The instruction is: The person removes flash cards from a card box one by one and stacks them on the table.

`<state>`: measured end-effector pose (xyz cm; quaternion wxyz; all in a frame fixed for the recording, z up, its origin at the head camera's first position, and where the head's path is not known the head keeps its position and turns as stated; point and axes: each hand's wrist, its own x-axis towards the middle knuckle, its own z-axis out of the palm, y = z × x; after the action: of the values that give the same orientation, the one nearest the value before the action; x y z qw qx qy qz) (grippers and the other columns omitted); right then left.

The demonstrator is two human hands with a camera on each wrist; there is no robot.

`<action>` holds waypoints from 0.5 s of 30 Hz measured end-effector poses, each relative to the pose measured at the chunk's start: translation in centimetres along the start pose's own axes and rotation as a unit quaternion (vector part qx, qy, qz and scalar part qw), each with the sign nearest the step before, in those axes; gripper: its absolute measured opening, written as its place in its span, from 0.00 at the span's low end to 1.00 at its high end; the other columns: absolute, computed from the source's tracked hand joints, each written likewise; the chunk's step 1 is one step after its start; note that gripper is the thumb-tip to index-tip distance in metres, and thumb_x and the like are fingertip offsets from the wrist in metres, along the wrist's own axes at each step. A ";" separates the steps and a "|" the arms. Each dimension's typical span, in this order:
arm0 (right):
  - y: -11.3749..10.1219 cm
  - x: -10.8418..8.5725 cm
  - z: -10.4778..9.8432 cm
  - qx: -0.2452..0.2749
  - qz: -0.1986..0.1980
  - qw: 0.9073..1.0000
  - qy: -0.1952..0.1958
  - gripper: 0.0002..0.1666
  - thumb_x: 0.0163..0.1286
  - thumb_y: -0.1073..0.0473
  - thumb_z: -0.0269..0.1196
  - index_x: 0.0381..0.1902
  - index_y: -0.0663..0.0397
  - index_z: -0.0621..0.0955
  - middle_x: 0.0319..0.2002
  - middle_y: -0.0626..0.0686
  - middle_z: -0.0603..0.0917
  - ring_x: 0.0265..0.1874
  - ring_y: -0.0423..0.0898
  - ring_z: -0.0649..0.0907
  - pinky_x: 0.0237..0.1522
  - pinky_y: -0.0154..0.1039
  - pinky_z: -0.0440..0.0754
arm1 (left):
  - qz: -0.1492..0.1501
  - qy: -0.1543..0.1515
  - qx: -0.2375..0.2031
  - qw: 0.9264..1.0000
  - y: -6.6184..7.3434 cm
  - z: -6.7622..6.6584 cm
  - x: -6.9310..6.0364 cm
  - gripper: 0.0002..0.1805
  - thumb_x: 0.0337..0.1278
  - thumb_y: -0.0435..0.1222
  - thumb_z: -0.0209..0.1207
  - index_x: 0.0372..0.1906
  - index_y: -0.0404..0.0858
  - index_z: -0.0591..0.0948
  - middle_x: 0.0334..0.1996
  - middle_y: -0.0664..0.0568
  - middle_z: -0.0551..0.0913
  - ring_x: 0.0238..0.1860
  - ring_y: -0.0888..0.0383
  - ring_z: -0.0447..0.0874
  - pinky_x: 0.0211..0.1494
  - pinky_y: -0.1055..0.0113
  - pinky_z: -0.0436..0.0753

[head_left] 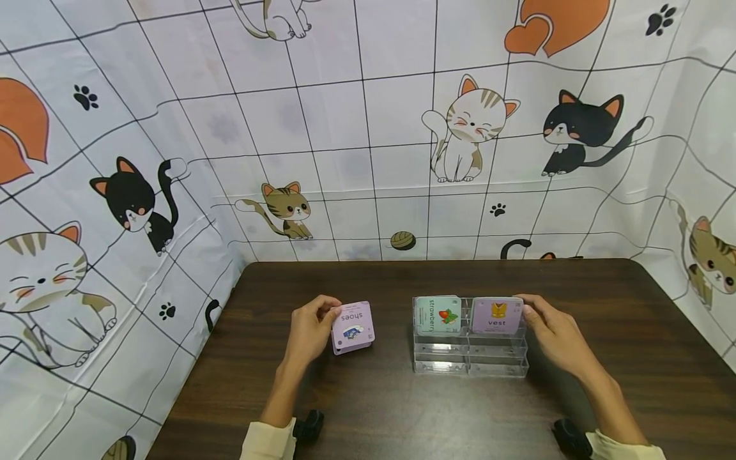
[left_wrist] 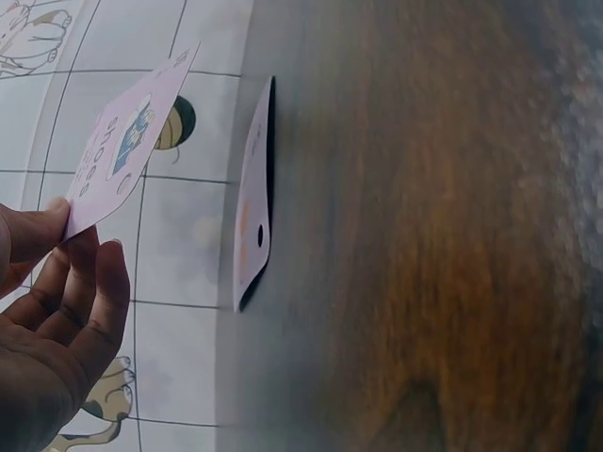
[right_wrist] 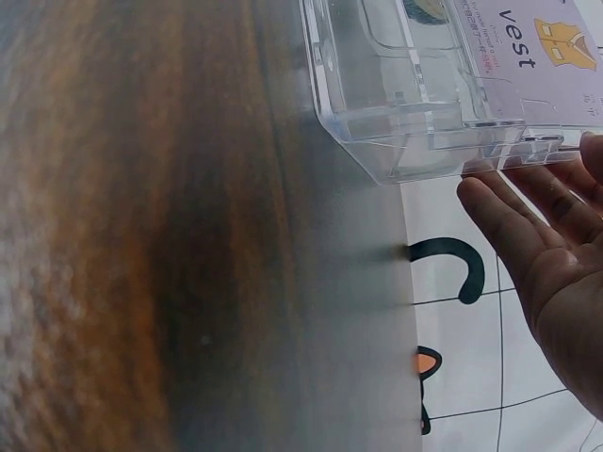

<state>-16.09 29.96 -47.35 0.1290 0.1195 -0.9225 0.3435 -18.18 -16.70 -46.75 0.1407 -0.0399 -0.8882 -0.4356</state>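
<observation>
My left hand (head_left: 310, 329) pinches a pale purple card marked "shoes" (head_left: 352, 326) by its edge, thumb on the printed face. In the left wrist view the shoes card (left_wrist: 127, 141) is raised and tilted. Beneath it, another purple card (left_wrist: 251, 207) lies on the table; the head view mostly hides it. My right hand (head_left: 554, 332) grips the right side of a clear plastic card rack (head_left: 470, 367), thumb at the front and fingers behind. A purple "vest" card (head_left: 497, 316) stands in the rack's upper right compartment, a green "strawberry" card (head_left: 438, 316) in the upper left.
The rack's lower tiers hold no cards. A dark wooden table (head_left: 391, 415) carries everything, and a white cloth backdrop (head_left: 397, 140) printed with cats rises behind its far edge and along both sides. Dark wrist devices (head_left: 308, 427) sit near both sleeves.
</observation>
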 end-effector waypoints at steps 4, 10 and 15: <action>0.0 0.1 0.0 0.003 -0.005 1.000 0.005 0.18 0.87 0.59 0.54 0.67 0.55 0.80 0.47 0.62 0.92 0.43 0.27 0.82 0.39 0.35 0.83 | -0.002 0.000 0.004 1.000 -0.1 0.0 0.0 0.03 0.69 0.31 0.69 0.43 0.37 0.89 0.33 0.47 0.89 0.30 0.60 0.78 0.34 0.72 0.75; 0.0 0.1 0.0 0.004 -0.002 1.000 0.003 0.18 0.87 0.58 0.54 0.67 0.55 0.80 0.47 0.62 0.92 0.43 0.28 0.83 0.39 0.35 0.83 | -0.015 0.001 0.012 1.000 -0.4 0.0 0.1 0.03 0.69 0.32 0.69 0.43 0.38 0.90 0.32 0.48 0.88 0.30 0.60 0.76 0.35 0.71 0.74; 0.0 0.1 0.0 0.002 -0.005 1.000 0.004 0.18 0.87 0.58 0.54 0.67 0.55 0.80 0.47 0.62 0.92 0.43 0.28 0.83 0.39 0.36 0.83 | -0.037 -0.003 0.020 0.999 -0.5 -0.1 0.1 0.02 0.70 0.33 0.69 0.43 0.39 0.90 0.32 0.48 0.88 0.30 0.59 0.76 0.35 0.70 0.73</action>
<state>-16.17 29.96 -47.28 0.1344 0.1228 -0.9207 0.3452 -18.31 -17.05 -47.06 0.1228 -0.0055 -0.8978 -0.4229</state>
